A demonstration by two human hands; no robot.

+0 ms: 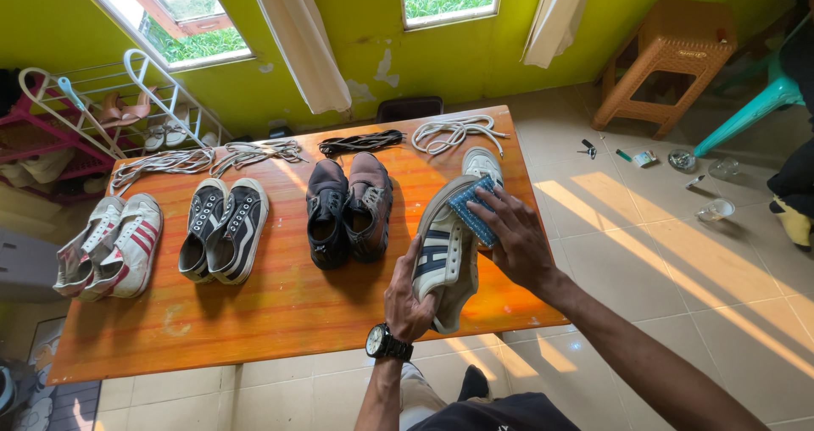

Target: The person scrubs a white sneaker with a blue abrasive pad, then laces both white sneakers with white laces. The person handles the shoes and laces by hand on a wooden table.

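My left hand, with a watch on its wrist, grips a white sneaker with dark stripes by its heel and tilts it on its side above the orange wooden table. Pressed against the sneaker's sole edge is a blue scrub brush, held by my right hand. The matching white sneaker lies on the table just behind the brush.
On the table stand a dark brown pair, a black-and-white pair and a white pair with red stripes. Loose laces lie along the far edge. A shoe rack is at left, a wicker stool at right.
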